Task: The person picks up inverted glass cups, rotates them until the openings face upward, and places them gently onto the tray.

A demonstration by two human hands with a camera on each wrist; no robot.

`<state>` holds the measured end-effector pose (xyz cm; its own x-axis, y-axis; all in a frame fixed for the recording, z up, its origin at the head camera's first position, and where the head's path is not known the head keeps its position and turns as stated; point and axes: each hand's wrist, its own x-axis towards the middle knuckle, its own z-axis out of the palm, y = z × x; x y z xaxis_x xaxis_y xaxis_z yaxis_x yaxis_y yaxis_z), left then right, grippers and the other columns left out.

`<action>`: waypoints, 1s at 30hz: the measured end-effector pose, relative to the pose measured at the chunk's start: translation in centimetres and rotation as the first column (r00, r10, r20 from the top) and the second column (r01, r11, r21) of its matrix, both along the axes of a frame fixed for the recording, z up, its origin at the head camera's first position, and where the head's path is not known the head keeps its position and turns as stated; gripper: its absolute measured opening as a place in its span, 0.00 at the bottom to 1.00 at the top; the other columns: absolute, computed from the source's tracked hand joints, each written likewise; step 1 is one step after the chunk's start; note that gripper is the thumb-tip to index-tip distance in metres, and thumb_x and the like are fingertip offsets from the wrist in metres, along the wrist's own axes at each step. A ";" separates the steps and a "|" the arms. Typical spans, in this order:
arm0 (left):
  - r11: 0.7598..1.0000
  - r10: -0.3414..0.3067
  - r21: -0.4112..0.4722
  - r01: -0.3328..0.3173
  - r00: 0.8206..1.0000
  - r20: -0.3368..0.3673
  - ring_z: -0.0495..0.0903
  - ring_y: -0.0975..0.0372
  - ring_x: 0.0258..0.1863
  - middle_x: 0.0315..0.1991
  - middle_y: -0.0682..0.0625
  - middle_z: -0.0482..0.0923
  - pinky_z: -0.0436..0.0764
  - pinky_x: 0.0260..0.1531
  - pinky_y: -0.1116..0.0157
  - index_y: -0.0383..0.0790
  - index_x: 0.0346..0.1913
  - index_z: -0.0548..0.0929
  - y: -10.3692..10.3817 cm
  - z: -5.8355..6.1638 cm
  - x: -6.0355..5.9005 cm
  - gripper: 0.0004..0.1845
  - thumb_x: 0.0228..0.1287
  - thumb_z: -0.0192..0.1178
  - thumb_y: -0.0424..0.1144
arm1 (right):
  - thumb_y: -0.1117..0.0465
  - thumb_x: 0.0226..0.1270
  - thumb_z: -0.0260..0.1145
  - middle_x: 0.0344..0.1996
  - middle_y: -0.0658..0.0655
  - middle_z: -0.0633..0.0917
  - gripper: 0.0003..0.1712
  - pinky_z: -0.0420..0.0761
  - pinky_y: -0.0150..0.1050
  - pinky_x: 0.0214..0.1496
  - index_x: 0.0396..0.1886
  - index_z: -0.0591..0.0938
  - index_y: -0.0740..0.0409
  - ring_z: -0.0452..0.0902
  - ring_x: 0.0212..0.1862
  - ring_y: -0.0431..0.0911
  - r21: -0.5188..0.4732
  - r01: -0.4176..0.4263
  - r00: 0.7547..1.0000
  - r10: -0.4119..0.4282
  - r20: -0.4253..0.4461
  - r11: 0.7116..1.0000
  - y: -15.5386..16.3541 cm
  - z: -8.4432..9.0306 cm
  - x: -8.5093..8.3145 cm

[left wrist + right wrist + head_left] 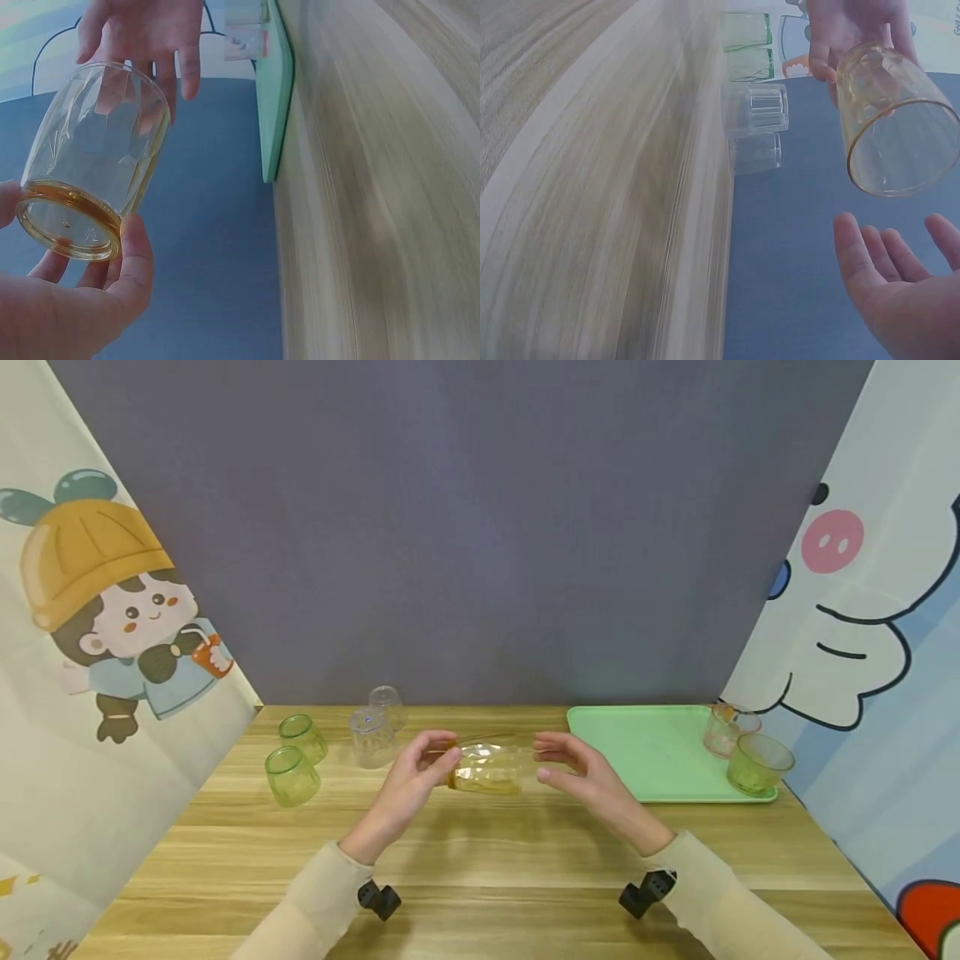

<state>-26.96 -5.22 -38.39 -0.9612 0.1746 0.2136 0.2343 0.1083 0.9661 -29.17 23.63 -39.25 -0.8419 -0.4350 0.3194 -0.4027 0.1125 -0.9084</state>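
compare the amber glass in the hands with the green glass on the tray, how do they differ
The amber glass is yellow-orange; the green glass on the tray is green. The amber glass lies on its side in the air, its base gripped by the left hand and its mouth towards the open right hand; the green glass stands upright, mouth up, touched by no hand. Both are see-through tumblers and look empty.

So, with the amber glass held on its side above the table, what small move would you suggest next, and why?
Probably close the right hand onto the rim end of the amber glass. The left hand grips only its base, and the right hand's fingers lie open just short of the rim.
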 end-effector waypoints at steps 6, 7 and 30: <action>1.000 -0.004 0.002 0.004 1.000 0.002 0.77 0.44 0.59 0.60 0.39 0.76 0.80 0.55 0.56 0.34 0.65 0.73 0.4 0.0 0.1 0.23 0.75 0.60 0.42 | 0.62 0.73 0.65 0.65 0.66 0.75 0.32 0.78 0.42 0.61 0.73 0.68 0.65 0.70 0.66 0.63 -0.027 -0.034 0.999 0.035 0.015 0.999 -0.2 0.3 0.2; 1.000 -0.005 0.001 0.005 1.000 0.002 0.77 0.43 0.58 0.60 0.39 0.76 0.80 0.55 0.56 0.34 0.65 0.73 0.5 0.0 0.1 0.23 0.75 0.60 0.42 | 0.62 0.73 0.65 0.65 0.67 0.74 0.32 0.79 0.42 0.61 0.73 0.68 0.64 0.70 0.66 0.63 -0.032 -0.039 0.999 0.039 0.019 0.999 -0.2 0.3 0.3; 0.999 -0.045 0.004 0.045 0.999 0.006 0.78 0.47 0.56 0.59 0.40 0.76 0.81 0.55 0.55 0.34 0.65 0.74 1.5 -0.4 0.3 0.22 0.75 0.60 0.41 | 0.60 0.72 0.66 0.68 0.64 0.72 0.37 0.73 0.57 0.62 0.76 0.65 0.60 0.67 0.68 0.61 -0.028 -0.051 0.997 0.052 0.055 0.998 -0.4 0.5 0.8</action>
